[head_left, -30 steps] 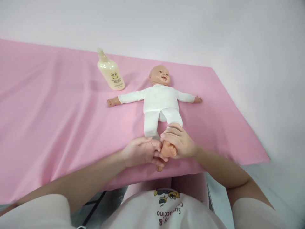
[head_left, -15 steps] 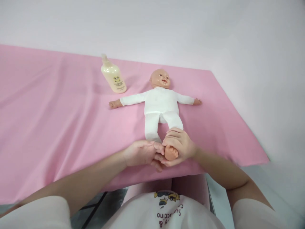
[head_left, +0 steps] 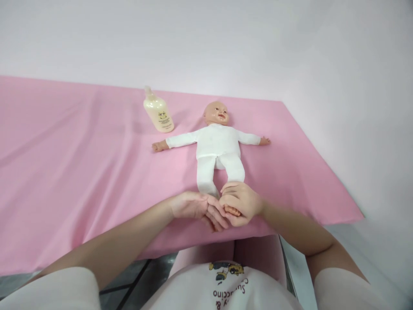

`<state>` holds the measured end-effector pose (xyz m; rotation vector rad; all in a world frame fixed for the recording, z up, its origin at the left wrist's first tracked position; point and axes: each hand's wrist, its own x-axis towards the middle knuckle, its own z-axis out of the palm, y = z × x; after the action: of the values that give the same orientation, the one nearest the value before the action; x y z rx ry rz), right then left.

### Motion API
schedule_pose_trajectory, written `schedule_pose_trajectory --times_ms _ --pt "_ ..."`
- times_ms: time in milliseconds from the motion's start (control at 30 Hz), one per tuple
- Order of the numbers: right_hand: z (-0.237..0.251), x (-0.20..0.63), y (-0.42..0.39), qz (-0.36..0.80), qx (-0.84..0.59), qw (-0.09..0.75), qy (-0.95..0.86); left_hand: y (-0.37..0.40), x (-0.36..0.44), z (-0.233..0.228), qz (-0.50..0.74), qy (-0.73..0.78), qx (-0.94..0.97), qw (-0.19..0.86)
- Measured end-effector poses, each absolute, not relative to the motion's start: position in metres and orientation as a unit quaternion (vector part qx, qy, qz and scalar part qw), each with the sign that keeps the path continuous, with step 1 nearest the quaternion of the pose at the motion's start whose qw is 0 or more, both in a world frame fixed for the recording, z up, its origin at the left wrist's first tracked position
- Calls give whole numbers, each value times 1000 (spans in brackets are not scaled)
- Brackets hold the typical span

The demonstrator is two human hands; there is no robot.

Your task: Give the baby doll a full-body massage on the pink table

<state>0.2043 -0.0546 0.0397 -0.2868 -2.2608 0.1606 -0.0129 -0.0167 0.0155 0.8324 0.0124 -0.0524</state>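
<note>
A baby doll (head_left: 218,140) in a white long-sleeved suit lies on its back, arms spread out, head away from me. My right hand (head_left: 242,202) is wrapped round the lower end of the doll's leg on the right; only the toes of that foot (head_left: 232,210) show between thumb and fingers. Palm partly up, my left hand (head_left: 200,209) has its fingers stretched toward the same foot, and their tips meet my right hand. The doll's other foot is hidden behind my left hand.
A pump bottle of pale yellow lotion (head_left: 159,113) stands beyond the doll's outstretched arm on the left. Pink cloth (head_left: 106,172) covers the table, with folds on the left side. A white wall (head_left: 206,43) rises behind it, and the table's front edge is close to my body.
My right hand has closed further over the doll's foot, so less of it shows. The left fingers have straightened and lie closer against the right hand. The view has tilted slightly upward.
</note>
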Motion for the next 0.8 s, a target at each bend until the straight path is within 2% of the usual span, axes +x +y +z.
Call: schedule_pose_trajectory --times_ms 133,433,633,800 --pt "36 205 -56 113 -118 352 -922 -13 -13 15 -36 8 415 909" --pt "33 202 -56 206 -141 293 -923 -1 -14 16 -63 21 478 876" --pt "29 200 -55 250 -157 360 -885 5 -14 16 -58 -2 491 869" --pt "27 199 -55 287 -179 370 -865 10 -16 9 -62 5 500 864"
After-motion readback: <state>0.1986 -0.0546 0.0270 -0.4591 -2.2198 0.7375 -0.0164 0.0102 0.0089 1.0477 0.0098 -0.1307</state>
